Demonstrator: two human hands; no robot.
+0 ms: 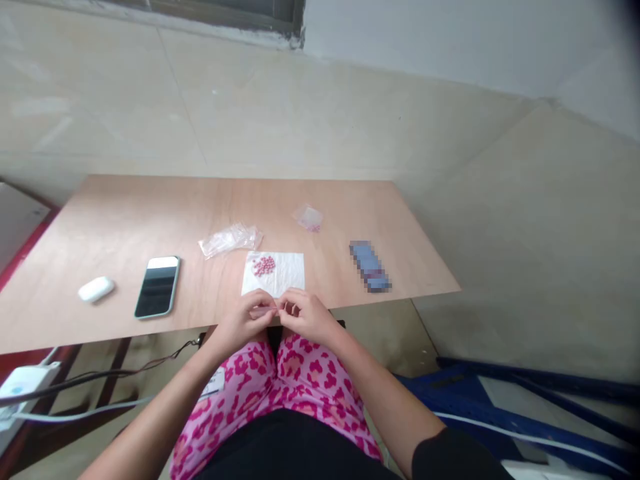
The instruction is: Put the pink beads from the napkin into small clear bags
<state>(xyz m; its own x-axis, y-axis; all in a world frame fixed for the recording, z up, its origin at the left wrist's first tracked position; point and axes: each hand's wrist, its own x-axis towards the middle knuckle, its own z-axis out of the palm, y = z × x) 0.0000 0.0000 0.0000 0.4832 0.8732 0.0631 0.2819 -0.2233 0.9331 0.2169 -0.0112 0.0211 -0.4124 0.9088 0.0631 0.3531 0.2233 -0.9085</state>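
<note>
Hands meet at the near table edge: left hand (pixel 249 315) and right hand (pixel 304 313), fingertips pinched together over something too small to identify. Beyond them, white paper (pixel 275 273) bearing pink beads (pixel 263 265) lies on the plywood table (pixel 125 220). Farther: phone (pixel 157 287), tiled floor (pixel 325 113).

a small see-through thing (pixel 264 311), too little to make out well, sits pinched between the fingertips of both hands at the near edge of the table. just past it a white paper sheet (pixel 280 275) lies flat, with a heap of pink beads (pixel 263 265) on its far left corner.
</note>
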